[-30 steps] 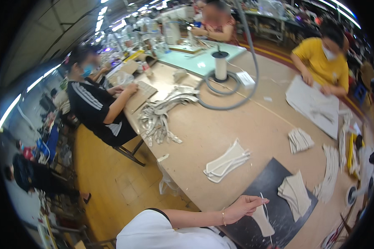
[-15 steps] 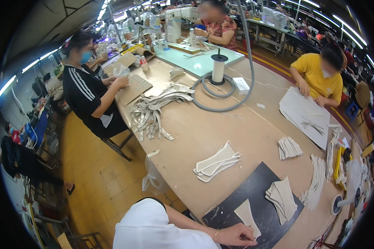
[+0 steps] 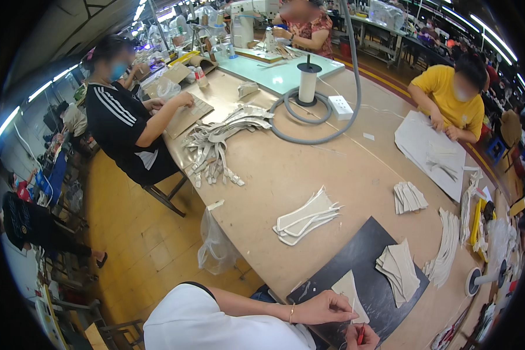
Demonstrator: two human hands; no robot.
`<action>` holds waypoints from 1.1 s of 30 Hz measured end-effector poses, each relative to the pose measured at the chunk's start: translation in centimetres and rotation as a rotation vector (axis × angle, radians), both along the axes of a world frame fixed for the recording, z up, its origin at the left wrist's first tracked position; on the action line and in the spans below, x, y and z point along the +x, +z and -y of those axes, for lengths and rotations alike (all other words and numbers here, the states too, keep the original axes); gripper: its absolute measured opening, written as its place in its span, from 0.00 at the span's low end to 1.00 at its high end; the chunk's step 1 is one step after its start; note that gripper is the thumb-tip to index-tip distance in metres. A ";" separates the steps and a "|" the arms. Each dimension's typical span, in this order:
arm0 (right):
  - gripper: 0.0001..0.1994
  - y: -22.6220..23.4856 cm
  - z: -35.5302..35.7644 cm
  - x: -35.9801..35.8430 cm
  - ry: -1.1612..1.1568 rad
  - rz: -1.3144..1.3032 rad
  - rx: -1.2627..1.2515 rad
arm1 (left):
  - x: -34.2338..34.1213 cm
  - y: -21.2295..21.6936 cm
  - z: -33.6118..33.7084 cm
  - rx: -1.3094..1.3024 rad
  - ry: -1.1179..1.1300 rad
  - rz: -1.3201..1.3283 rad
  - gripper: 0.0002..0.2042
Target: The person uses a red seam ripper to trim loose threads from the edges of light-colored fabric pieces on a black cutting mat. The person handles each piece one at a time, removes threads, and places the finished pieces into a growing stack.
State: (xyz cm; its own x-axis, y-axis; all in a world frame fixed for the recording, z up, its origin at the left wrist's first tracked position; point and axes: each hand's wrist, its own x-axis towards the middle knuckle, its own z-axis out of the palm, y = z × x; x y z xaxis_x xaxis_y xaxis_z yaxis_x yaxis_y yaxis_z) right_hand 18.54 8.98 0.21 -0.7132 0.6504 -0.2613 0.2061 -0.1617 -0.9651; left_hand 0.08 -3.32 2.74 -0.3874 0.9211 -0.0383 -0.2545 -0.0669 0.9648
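the left hand (image 3: 326,308) has its fingers drawn narrow over the near end of a pale piece (image 3: 345,288); i cannot tell just what they pinch. the right hand (image 3: 361,339), nearer, grips a small red tool (image 3: 361,333). the pale piece lies on a black mat (image 3: 356,254) at the near right of the table (image 3: 344,169). 1 fanned stack (image 3: 398,274) lies on the mat to its right, and 1 white-edged pile (image 3: 306,216) lies farther left, off the mat. 3 co-workers sit or stand around the table's far parts, 1 in yellow (image 3: 456,96) at the right.
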 end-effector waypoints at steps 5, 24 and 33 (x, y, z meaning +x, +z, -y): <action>0.03 1.7 0.4 4.7 0.047 0.152 -0.076 | 0.3 0.2 -0.9 -0.061 -0.077 0.015 0.09; 0.17 6.4 0.7 -1.8 0.016 0.034 0.243 | -0.6 1.2 -0.4 -0.123 -0.027 -0.221 0.12; 0.11 5.6 0.1 -5.6 0.140 0.028 0.170 | -2.2 1.0 -0.2 -0.172 0.007 0.046 0.13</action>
